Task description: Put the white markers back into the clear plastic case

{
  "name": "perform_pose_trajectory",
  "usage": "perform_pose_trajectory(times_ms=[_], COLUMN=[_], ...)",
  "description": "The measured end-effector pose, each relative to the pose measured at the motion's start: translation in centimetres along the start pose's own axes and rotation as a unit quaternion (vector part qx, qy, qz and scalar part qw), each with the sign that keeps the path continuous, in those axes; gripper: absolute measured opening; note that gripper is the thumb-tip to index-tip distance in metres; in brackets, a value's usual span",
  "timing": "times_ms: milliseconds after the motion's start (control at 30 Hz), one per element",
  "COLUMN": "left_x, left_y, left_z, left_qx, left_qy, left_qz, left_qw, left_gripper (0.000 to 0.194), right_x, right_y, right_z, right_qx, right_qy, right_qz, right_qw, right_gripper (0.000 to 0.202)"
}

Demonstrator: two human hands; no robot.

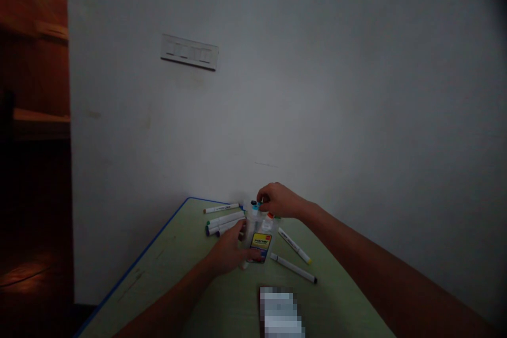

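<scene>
A clear plastic marker case (253, 227) with a yellow and blue label stands upright on the table. My left hand (232, 248) is wrapped around its left side and lower front, holding it. Several capped markers poke out of its top, among them one with an orange-red cap (270, 216). At the top of the case, my right hand (279, 199) has its fingers pinched on a marker with a blue-teal cap; most of that marker is hidden by the fingers and the case.
Several white markers (225, 219) lie left of the case. To its right are a yellow-tipped marker (295, 245) and a dark-tipped marker (293, 268). A blurred-out phone-like slab (281, 311) lies at the front of the green table (158, 274). Behind stands a white wall (317, 90) with a switch plate (189, 53).
</scene>
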State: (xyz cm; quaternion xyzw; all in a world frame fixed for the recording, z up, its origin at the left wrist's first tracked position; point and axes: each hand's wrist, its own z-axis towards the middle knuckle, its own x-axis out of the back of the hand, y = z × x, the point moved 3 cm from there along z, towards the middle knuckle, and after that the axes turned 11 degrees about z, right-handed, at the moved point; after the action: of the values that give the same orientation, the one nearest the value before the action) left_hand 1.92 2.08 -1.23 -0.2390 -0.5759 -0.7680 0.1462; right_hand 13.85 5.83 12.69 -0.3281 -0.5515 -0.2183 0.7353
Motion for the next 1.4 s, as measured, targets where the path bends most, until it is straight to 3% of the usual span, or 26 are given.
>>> perform_pose_trajectory(times_ms=[167, 367, 567, 733, 900, 1167, 1333, 1400], left_x=[0.0, -0.1, 0.0, 0.2, 0.1, 0.1, 0.1, 0.1], left_y=[0.0, -0.1, 0.0, 0.3, 0.3, 0.4, 0.2, 0.2], left_z=[-0.1, -0.1, 0.0, -0.2, -0.2, -0.2, 0.0, -0.1], left_qx=[0.013, 0.016, 0.007, 0.011, 0.001, -0.002, -0.002, -0.002], left_qy=[-0.004, -0.004, 0.003, 0.003, 0.004, 0.001, 0.006, 0.003], left_qz=[0.002, -0.010, 0.000, 0.003, 0.007, 0.001, 0.000, -0.002], left_qw=[1.000, 1.000, 1.000, 1.000, 1.000, 1.000, 1.000, 1.000], left_gripper=[0.071, 0.074, 0.069, 0.067, 0.066, 0.065, 0.070, 0.069], right_x=[1.9, 1.6, 0.7, 0.4, 0.5, 0.4, 1.8, 2.3], right_y=[0.2, -0.1, -0.9, -1.2, -1.1, -1.1, -0.1, 0.4], right_z=[-0.7, -2.0, -1.4, -1.2, -1.2, -1.4, -1.5, -1.8], right_qx=[-0.016, -0.058, -0.025, 0.010, -0.002, 0.008, 0.001, -0.017], right_qy=[0.026, -0.094, -0.042, 0.009, -0.015, 0.014, 0.034, 0.011], right_qz=[0.005, 0.024, -0.071, -0.063, -0.061, -0.076, -0.049, -0.040], right_qw=[1.000, 0.994, 0.996, 0.998, 0.998, 0.997, 0.998, 0.999], right_gripper=[0.017, 0.021, 0.023, 0.022, 0.017, 0.018, 0.018, 0.018])
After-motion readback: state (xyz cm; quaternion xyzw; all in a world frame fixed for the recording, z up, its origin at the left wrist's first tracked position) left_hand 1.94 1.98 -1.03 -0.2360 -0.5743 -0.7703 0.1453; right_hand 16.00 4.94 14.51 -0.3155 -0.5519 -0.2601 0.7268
